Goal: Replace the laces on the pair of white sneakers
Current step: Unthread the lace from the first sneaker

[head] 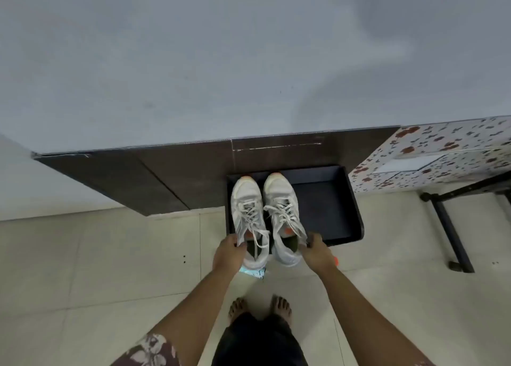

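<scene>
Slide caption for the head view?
Left hand and right hand grip laced white sneakers at a black tray.

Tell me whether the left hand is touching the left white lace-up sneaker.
Touching. The head view shows the left hand gripping the collar of the left white lace-up sneaker, with no gap between them.

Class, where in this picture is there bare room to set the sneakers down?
Bare: the right half of the black tray, beyond the right sneaker; the floor tiles left of the tray. Crowded: the tray's near edge, where left hand and right hand grip the sneakers.
</scene>
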